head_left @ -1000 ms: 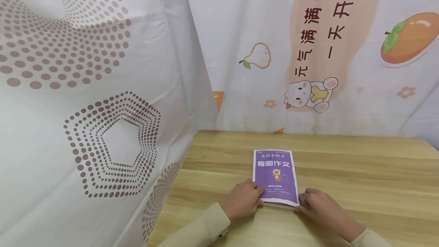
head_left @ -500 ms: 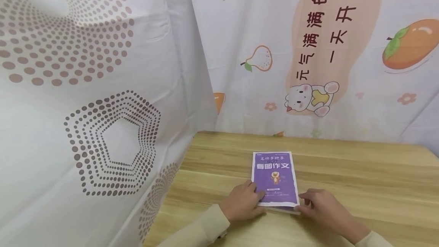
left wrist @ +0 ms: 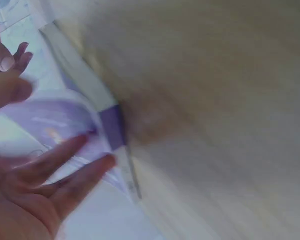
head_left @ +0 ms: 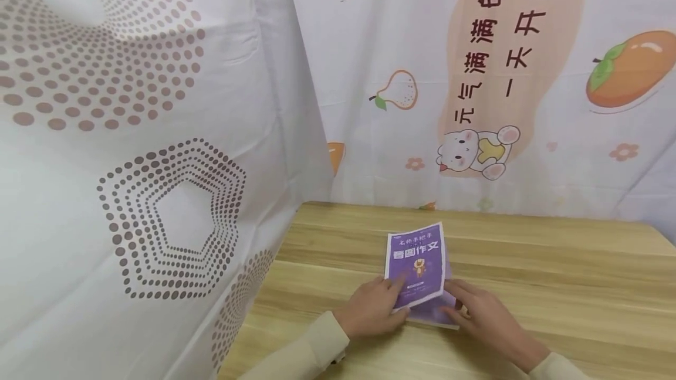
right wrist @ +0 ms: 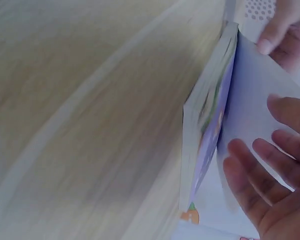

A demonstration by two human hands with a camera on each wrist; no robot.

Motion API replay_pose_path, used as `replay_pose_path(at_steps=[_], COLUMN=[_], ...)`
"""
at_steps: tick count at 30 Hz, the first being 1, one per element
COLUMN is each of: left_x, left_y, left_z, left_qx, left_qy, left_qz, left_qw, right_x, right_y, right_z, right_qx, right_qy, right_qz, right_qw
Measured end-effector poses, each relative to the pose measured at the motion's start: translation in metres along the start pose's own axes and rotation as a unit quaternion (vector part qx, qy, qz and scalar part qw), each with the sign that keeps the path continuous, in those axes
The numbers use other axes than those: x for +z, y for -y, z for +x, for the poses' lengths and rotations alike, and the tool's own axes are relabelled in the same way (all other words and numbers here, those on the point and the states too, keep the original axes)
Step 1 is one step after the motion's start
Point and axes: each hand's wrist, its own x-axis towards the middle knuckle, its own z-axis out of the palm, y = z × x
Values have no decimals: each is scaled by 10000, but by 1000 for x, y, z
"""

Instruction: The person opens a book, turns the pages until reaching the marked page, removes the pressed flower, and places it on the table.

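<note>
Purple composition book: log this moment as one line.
Purple composition book: on wooden table | front cover: right side lifted | left hand: on cover | right hand: at raised edge

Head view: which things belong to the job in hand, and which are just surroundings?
In the job:
book
its lifted purple cover
left hand
right hand

Just surroundings:
wooden table
fruit-print cloth
dotted cloth

cream sleeves [head_left: 296,349], plain cuffs [head_left: 331,336], bare fingers [right wrist: 244,191]
</note>
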Motion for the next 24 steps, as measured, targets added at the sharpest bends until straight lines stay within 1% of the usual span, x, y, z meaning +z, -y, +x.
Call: replay_pose_path(at_steps=[2,3,4,5,6,8,10,11,12,13,15,16,18,19,22,24], left_x=[-2,-3,-4,-6,-8,-12,-16,-18,-19,-21,-23,-22,-21,-20,-13,-10], left_y=[4,5,7,9,10,14,16,17,18,19,21,22,23,24,27,28], left_z=[-2,-3,-4,-4,-4,-4,-5,-5,-6,-7,-9,-10,-11,-11,-11,-12], left_qx=[2,23,71,142,187,203,155,156,162,180,310,378,482,507,556,592], left_qy=[-496,-822,-1165,-1514,-1821,-2298,-2508,-2529,-2444,-2292,-1940,-1741,-1311,-1151,-891,-831], left_qz=[-591,-810,-875,-814,-629,125,903,1269,1568,1785,1863,1790,1479,1335,1022,927], left_qw=[9970,9933,9893,9850,9811,9729,9637,9590,9568,9567,9626,9676,9791,9830,9892,9905], right_x=[4,6,7,9,10,12,13,12,12,12,11,11,10,9,7,6], right_y=[1,2,1,1,1,0,-3,-4,-5,-7,-9,-10,-12,-12,-11,-10], right_z=[1,1,1,1,0,0,-1,-2,-3,-4,-5,-6,-5,-5,-3,-2], right_qx=[-129,-191,-244,-286,-314,-360,-394,-401,-416,-440,-545,-593,-683,-718,-686,-599], right_qy=[81,111,136,175,208,359,572,678,775,859,908,897,858,846,952,1082], right_qz=[-193,-292,-382,-471,-561,-622,-593,-569,-531,-488,-436,-421,-410,-397,-374,-349], right_qw=[9997,9993,9989,9983,9977,9968,9958,9953,9947,9941,9934,9933,9931,9930,9924,9917])
